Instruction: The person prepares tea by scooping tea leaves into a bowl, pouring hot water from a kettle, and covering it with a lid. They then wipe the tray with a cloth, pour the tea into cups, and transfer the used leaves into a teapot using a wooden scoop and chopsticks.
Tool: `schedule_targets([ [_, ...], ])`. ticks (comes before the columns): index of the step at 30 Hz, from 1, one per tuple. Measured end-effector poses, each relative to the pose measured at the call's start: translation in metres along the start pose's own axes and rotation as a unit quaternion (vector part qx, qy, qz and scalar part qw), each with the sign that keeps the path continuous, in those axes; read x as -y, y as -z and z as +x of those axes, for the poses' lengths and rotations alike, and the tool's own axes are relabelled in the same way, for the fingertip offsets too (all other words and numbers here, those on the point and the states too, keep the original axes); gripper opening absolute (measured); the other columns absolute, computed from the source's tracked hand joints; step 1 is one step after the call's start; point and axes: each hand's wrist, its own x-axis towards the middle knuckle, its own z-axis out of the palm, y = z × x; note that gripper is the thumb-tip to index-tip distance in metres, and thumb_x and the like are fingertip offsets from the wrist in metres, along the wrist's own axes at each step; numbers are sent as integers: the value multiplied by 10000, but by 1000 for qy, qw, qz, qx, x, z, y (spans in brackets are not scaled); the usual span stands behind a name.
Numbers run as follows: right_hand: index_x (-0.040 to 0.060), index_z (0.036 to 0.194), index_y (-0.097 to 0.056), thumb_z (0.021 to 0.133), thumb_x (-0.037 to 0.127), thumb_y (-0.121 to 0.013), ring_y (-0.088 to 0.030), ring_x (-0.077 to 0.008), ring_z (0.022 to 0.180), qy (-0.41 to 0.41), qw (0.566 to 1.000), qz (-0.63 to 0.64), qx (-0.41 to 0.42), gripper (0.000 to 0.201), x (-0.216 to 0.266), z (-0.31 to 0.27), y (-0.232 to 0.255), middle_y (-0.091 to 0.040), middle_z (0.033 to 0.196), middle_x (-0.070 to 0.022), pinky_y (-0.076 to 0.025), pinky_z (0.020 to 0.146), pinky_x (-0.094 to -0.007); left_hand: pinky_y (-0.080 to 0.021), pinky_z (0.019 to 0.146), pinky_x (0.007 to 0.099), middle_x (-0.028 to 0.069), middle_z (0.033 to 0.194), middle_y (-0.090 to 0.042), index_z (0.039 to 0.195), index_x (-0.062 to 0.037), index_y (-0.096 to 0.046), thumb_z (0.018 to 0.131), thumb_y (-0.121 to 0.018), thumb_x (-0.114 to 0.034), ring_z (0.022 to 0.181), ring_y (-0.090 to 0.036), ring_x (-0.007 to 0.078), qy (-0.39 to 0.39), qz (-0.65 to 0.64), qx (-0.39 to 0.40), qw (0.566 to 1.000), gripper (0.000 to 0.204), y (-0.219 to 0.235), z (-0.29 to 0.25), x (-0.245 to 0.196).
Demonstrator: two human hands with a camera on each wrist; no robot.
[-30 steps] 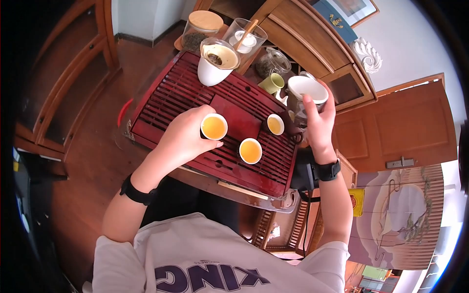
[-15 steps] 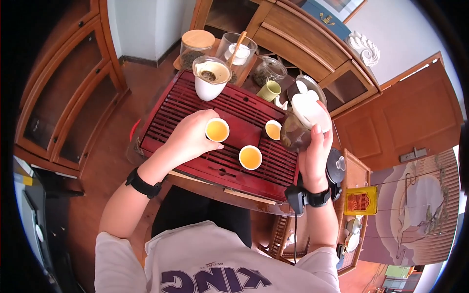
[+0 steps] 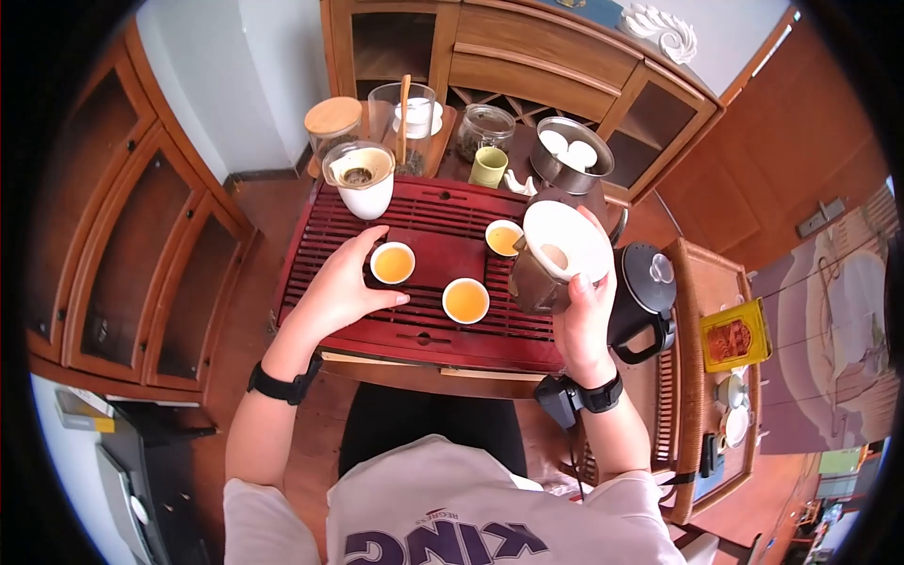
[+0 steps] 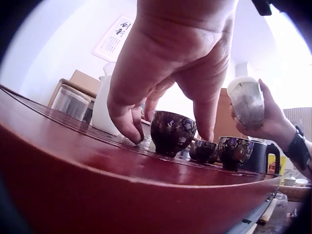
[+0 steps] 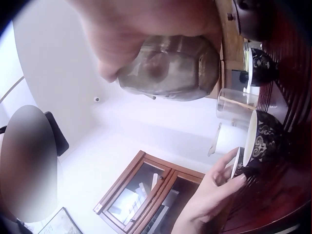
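My left hand [image 3: 344, 287] is spread around a small tea cup [image 3: 393, 264], with a gap between thumb and cup. The left wrist view shows that cup's dark flowered outside [image 4: 172, 132] standing on the red tea tray [image 3: 330, 334]. My right hand [image 3: 589, 320] holds up a grey, faceted tea vessel [image 3: 539, 282] with a white inside, tilted above the tray's right side. Two more cups of yellow tea, a front cup [image 3: 466, 301] and a back cup [image 3: 504, 239], stand between the hands. In the right wrist view the vessel's base [image 5: 170, 68] faces the camera.
A white pitcher with a strainer [image 3: 365, 193] stands at the tray's back left. Behind the tray are jars [image 3: 485, 132], a green cup [image 3: 489, 168] and a metal bowl [image 3: 574, 160]. A black kettle [image 3: 645, 292] stands right, near a wicker-edged shelf [image 3: 687, 452].
The left fingers have spread away from the cup they held. The right hand has turned the grey vessel and brought it lower over the tray's right side. The head view has swung round.
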Motion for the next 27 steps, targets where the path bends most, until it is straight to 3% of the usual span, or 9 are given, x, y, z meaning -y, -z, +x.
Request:
schedule_targets([
  [2,-10,1458,-360,779,444,-815,-511,-210,1275,8,1000,10,-3,935,-2,-4,2,-517,1374,-125,-397,1098,-365,-437,1039,386,190,1353,-525,1450,-31,-413,704,-875,-194,1279,-509,301,19,46,5,999,893,8,-8,-5],
  [4,-7,1467,-341,772,435,-824,-514,-213,1273,11,999,-15,37,955,-4,-6,5,-518,1372,-127,-401,1093,-368,-423,1056,412,193,1361,-514,1468,-39,-389,692,-881,-207,1292,-496,311,-31,156,-14,987,935,23,-18,-19],
  [6,-5,1465,-335,768,364,-835,-514,-212,1268,7,999,8,35,934,-2,-8,5,-527,1350,-123,-399,1093,-368,-400,1079,431,178,1416,-467,1487,-49,-370,668,-896,-221,1322,-466,313,-26,103,33,994,988,41,-23,-66],
  [11,14,1427,-391,711,229,-858,-510,-217,1242,10,992,-21,121,881,8,-3,-8,-515,1313,-109,-402,1071,-369,-321,1156,420,144,1498,-407,1501,-59,-357,576,-940,-248,1399,-385,296,-194,93,120,969,1110,42,-4,-129],
  [16,20,1407,-420,674,260,-889,-482,-274,1238,130,971,-150,135,903,4,7,-17,-483,1291,-132,-389,1063,-392,-313,1158,398,116,1506,-406,1516,-69,-333,578,-934,-159,1399,-385,260,-224,17,233,946,1118,19,38,-134],
  [18,7,1415,-393,698,293,-880,-472,-282,1242,80,985,-108,112,913,0,6,-23,-462,1299,-151,-394,1063,-398,-332,1143,379,92,1508,-403,1520,-78,-334,581,-910,-92,1384,-403,228,-156,-68,241,955,1102,12,51,-133],
  [19,2,1416,-387,701,307,-877,-473,-290,1240,81,984,-120,106,919,-1,7,-24,-458,1301,-160,-399,1061,-402,-380,1105,407,133,1459,-430,1513,-91,-331,614,-899,-145,1346,-444,285,-198,-32,232,952,1065,11,56,-130],
  [22,-5,1416,-375,705,349,-871,-475,-311,1239,77,982,-139,105,936,0,13,-26,-447,1310,-182,-405,1059,-408,-377,1111,408,139,1466,-428,1518,-84,-316,597,-906,-146,1354,-442,291,-174,-37,241,954,1095,6,59,-136],
  [27,-13,1441,-314,720,445,-845,-430,-363,1285,86,974,-179,107,1006,-5,24,-26,-402,1353,-233,-373,1093,-424,-356,1137,382,135,1515,-393,1522,-62,-309,623,-898,-115,1390,-406,238,-221,-45,234,946,1076,6,78,-128],
])
